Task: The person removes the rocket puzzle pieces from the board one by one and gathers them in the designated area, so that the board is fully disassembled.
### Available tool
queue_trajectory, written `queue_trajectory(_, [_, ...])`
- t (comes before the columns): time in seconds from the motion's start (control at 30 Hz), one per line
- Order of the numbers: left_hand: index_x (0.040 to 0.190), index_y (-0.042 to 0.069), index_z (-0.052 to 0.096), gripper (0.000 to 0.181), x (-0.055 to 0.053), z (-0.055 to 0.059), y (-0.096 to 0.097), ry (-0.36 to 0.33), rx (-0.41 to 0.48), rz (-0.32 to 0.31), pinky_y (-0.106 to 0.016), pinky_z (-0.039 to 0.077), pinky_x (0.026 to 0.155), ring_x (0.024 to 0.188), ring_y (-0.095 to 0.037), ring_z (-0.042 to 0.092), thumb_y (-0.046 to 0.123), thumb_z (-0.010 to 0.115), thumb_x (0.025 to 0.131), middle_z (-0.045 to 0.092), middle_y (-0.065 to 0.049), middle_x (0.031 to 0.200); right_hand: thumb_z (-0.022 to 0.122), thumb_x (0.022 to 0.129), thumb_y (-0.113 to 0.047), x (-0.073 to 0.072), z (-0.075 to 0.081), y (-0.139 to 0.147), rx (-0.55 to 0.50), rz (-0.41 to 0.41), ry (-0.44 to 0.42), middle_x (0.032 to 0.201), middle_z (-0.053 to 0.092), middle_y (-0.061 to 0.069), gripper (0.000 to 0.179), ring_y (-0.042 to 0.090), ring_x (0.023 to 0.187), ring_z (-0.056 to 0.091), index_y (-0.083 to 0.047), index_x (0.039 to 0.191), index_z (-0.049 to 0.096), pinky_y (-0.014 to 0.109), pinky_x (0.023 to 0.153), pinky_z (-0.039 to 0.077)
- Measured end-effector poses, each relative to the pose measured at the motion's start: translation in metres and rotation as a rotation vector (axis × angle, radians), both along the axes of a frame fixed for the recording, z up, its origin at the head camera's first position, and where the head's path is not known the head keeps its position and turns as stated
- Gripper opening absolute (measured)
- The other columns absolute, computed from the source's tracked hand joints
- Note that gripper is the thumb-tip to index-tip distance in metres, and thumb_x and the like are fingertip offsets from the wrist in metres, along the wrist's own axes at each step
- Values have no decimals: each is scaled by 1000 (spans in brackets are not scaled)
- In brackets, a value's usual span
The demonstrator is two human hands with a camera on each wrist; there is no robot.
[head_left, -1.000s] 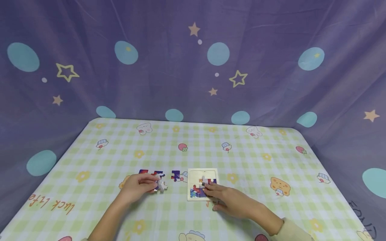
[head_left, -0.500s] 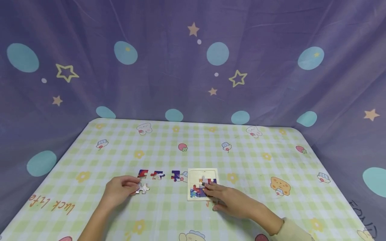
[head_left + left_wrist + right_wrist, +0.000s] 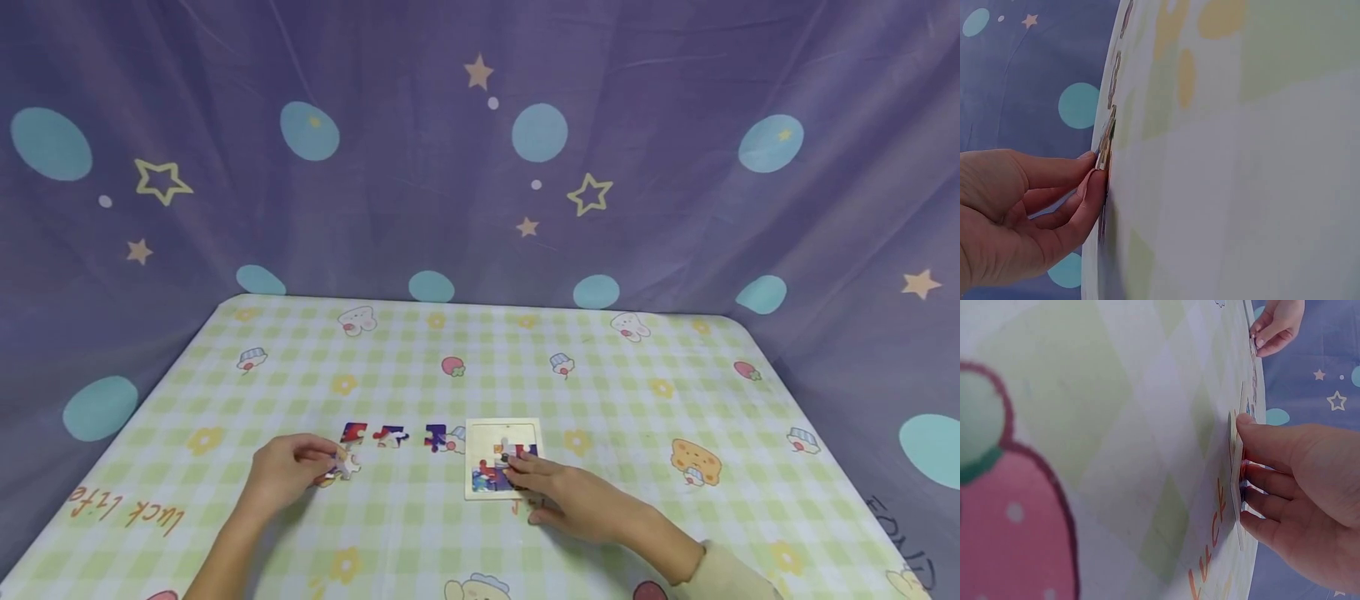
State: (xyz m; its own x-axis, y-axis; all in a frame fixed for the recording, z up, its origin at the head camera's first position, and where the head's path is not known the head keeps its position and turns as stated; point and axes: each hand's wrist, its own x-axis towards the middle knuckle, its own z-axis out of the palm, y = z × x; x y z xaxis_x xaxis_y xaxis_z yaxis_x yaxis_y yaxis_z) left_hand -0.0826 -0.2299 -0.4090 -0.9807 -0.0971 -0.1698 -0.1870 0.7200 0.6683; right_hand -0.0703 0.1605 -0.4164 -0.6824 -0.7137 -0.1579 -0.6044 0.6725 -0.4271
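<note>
My left hand [image 3: 283,471] pinches a jigsaw puzzle piece [image 3: 347,463] between thumb and fingertips, left of the board. Another colourful piece [image 3: 324,481] shows partly from under that hand. In the left wrist view the held piece [image 3: 1105,144] is seen edge-on, tilted close over the tablecloth. My right hand [image 3: 577,498] rests on the square wooden puzzle board [image 3: 486,433], its fingers covering part of the lower right. Several joined pieces [image 3: 491,477] fill the board's lower part; its upper part shows bare wood. The right wrist view has the fingertips at the board's edge [image 3: 1239,515].
Three loose puzzle pieces lie in a row left of the board: a red one [image 3: 353,432], a mixed one [image 3: 391,437] and a dark blue one [image 3: 435,437]. A checked cloth [image 3: 637,400] covers the table. A purple curtain [image 3: 420,208] hangs behind.
My left hand has moved left and slightly down, away from the loose pieces, carrying a puzzle piece that now appears turned. The right hand has stayed on the board.
</note>
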Motion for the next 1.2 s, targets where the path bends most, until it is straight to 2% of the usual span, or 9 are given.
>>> queue_trajectory(0.37, [92,4,73,13,-1,3,2,21,-17,-20,-22,42,59,65,-8,59,8,70,81,72,-4,78,62,92,-28,-1,1,-1,3,9,20,154,38,5,57,23,142,37,-13,144,44,40,108,42])
queue_trajectory(0.6, [93,3,73,12,-1,4,3,26,-31,-13,-22,43,58,66,-8,59,6,68,82,72,-5,79,63,92,-28,-2,1,-1,4,6,19,154,38,5,57,23,143,37,-13,143,45,40,109,41])
queue_trajectory(0.73, [92,1,72,12,0,7,8,38,-30,-9,-22,44,56,65,-9,59,5,68,83,71,-7,79,63,92,-28,-2,2,-1,8,5,11,154,38,5,56,23,143,37,-13,143,45,40,109,41])
queue_trajectory(0.97, [94,0,71,12,-4,17,35,86,-3,-45,-23,49,58,71,-13,63,5,69,83,72,-9,83,62,92,-28,-1,2,-1,3,-1,-5,154,38,4,57,22,144,35,-13,143,44,40,110,40])
queue_trajectory(1.2, [89,7,73,9,-11,12,84,128,1,-119,-26,49,67,72,-10,61,5,71,81,71,-3,80,63,92,-27,0,-1,0,-3,3,7,154,39,4,56,22,143,36,-13,143,45,40,109,41])
